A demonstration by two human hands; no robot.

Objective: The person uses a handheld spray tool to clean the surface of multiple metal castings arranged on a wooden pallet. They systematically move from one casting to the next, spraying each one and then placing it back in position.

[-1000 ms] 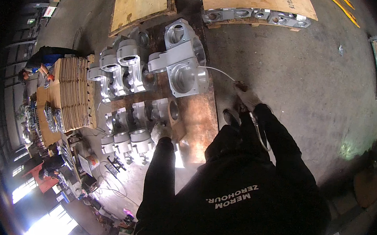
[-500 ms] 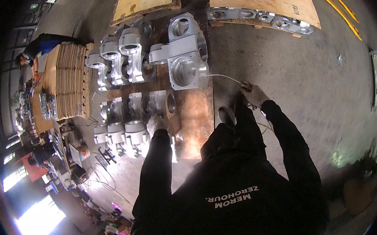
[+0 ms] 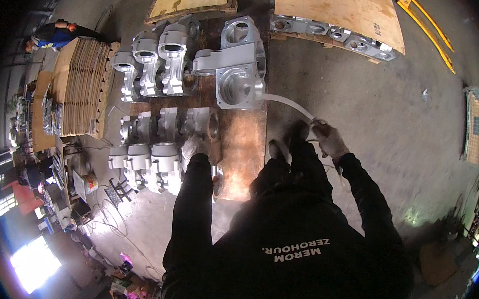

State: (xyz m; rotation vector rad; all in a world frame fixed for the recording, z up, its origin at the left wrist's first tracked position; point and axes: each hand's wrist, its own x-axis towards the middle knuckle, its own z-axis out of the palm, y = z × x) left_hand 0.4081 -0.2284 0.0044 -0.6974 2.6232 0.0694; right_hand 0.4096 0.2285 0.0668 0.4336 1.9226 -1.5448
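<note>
My right hand (image 3: 329, 140), in a pale work glove, is closed on a thin white strap (image 3: 288, 102). The strap bows away to the left and reaches the right side of a large silver metal casting (image 3: 236, 60) with round bores. A loose length hangs below the hand. My left hand (image 3: 195, 146), gloved too, is against the near castings, beside a grey casting (image 3: 201, 122) with a round opening. Its fingers are hidden, so its grip does not show. Several more silver castings (image 3: 163, 163) stand in rows on a brown board (image 3: 243, 150).
Wooden-topped pallets (image 3: 338, 9) with castings beneath stand at the far side. A stack of cardboard (image 3: 80, 88) is at the left, with another person (image 3: 59, 32) behind it. Yellow pallet-jack forks (image 3: 428, 32) lie at far right. My shoes (image 3: 278, 151) are beside the board.
My right hand has moved slightly right and down with the strap, which now shows its broad side. My left hand stays at the near castings. The whole view has shifted a little.
</note>
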